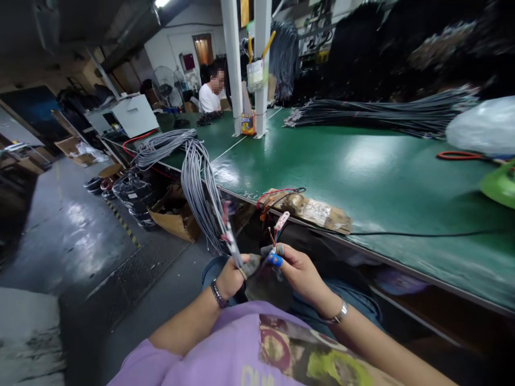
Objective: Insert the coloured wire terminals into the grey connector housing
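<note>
My left hand (233, 276) is closed around the end of a grey cable (233, 244), its fingers in worn grey coverings. Beside it, my right hand (300, 265), with blue tape on the thumb, pinches thin coloured wires (276, 236). Just above these wires is a small pale connector block (282, 220) at the table's edge. Whether the wires sit in its holes is too small to tell. A big bundle of grey cables (197, 171) hangs over the table edge to the left of my hands.
A taped wooden board (322, 213) with wires lies on the edge of the green table (374, 177). Black cables (362, 113) and a plastic bag (483, 126) lie farther back. White posts (263, 64) rise from the table. A person (210, 96) sits beyond. An open carton (177, 217) stands below.
</note>
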Motion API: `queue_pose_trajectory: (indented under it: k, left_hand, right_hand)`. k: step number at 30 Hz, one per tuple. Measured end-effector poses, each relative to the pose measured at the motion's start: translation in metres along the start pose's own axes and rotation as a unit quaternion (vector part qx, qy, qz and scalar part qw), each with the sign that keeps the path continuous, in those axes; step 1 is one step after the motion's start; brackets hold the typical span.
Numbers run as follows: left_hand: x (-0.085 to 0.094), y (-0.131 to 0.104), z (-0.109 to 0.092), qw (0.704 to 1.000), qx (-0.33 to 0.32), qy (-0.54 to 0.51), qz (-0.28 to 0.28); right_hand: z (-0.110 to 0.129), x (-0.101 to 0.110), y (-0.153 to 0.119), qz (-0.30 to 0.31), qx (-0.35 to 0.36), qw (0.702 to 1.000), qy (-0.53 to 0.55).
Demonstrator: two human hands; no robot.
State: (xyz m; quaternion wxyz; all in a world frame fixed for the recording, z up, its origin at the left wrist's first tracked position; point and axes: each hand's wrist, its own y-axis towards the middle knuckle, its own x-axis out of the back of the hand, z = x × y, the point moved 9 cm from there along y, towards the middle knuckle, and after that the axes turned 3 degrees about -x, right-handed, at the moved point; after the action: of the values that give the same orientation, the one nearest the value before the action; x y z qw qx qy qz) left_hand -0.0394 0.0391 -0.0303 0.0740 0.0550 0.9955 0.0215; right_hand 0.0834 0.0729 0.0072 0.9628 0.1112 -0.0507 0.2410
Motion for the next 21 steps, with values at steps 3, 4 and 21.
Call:
queue_pose_trajectory:
  k: [3,4,21]
  left_hand:
    - [0.021,-0.001,-0.005,0.993,-0.028,-0.068,-0.093]
    - [0.024,-0.001,-0.007,0.991,-0.034,-0.071,-0.109]
    - [0.016,0.007,-0.01,0.981,0.024,-0.014,-0.193]
  right_hand:
    - [-0.017,-0.003,-0.005,-0.006,-0.065,0.996,0.056]
    - [-0.022,-0.007,-0.007,0.001,-0.082,0.994,0.074]
    - [-0.044,-0.011,-0.006,-0.001,-0.154,0.985,0.079]
